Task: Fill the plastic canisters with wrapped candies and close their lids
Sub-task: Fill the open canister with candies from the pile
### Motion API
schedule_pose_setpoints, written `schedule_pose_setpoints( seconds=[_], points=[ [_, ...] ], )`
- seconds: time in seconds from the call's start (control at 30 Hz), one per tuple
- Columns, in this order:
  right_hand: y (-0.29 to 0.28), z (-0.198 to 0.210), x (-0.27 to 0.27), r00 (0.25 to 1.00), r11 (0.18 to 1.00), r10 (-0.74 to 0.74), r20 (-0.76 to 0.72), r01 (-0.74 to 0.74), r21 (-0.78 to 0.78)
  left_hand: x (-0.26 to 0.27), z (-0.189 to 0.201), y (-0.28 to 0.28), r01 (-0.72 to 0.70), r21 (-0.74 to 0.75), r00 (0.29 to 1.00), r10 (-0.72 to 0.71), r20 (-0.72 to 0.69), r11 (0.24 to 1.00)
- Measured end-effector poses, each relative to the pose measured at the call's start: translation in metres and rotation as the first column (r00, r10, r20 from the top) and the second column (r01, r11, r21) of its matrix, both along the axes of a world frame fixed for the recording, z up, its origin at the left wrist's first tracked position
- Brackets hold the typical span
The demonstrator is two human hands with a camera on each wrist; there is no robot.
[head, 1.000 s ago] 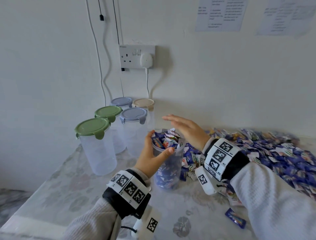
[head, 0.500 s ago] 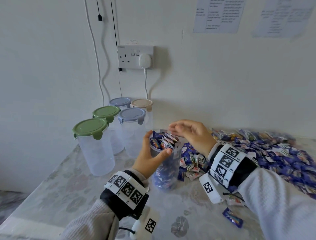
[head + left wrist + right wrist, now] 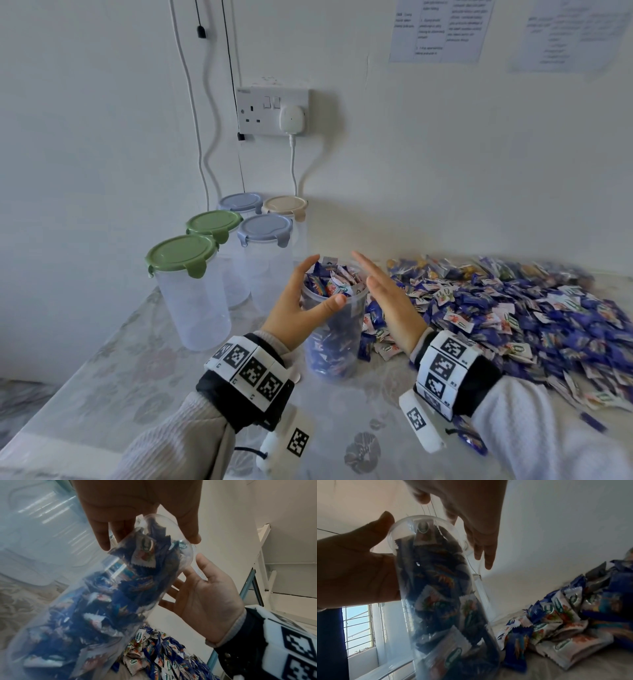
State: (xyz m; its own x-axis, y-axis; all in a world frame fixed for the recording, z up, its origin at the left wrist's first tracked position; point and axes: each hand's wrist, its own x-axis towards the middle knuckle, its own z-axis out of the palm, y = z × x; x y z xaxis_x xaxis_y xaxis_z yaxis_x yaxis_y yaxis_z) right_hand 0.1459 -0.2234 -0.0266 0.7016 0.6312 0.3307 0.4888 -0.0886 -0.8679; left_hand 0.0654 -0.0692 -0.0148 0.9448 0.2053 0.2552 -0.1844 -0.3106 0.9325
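A clear lidless canister (image 3: 332, 342) stands on the table, filled to the rim with blue and white wrapped candies (image 3: 334, 282). My left hand (image 3: 323, 281) grips it near the top, thumb in front and fingers round the back. The left wrist view shows the canister (image 3: 102, 601) between those fingers and thumb. My right hand (image 3: 383, 291) is flat with straight fingers and holds nothing. It stands edge-up close against the canister's right side, also in the left wrist view (image 3: 205, 595). The right wrist view shows the canister (image 3: 445, 601) and the candies inside it.
Several empty canisters with shut lids stand at the left back: green (image 3: 191, 301), grey-blue (image 3: 265, 229), beige (image 3: 284, 205). A wide candy pile (image 3: 496, 308) covers the table's right side. A loose candy (image 3: 469, 442) lies under my right wrist. A wall socket (image 3: 274, 109) with cables is behind.
My right hand was over the canister's mouth with curled fingers; it has drawn back to the right side and straightened. My left hand keeps its hold.
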Motion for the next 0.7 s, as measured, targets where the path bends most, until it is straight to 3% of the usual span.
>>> schedule_pose_setpoints(
  seconds=[0.17,0.4,0.57,0.7],
  points=[
    [0.004,-0.006,-0.003,0.984,0.994,0.062,-0.165,-0.047,0.094,-0.001,-0.003,0.006,0.002,-0.014,1.000,-0.002,0.001,1.000],
    [0.008,-0.007,-0.002,0.987,0.989,0.078,-0.141,-0.059,0.134,0.003,0.000,0.030,0.098,-0.109,0.994,-0.102,-0.029,0.989],
    [0.012,-0.013,0.002,0.988,0.989,0.060,-0.144,-0.039,0.140,0.001,0.002,0.035,0.120,-0.095,0.986,-0.130,-0.107,0.988],
    [0.014,-0.009,0.002,0.987,0.984,0.046,-0.152,-0.019,0.175,-0.008,0.002,0.036,-0.007,-0.026,0.972,0.001,-0.235,1.000]
  ],
)
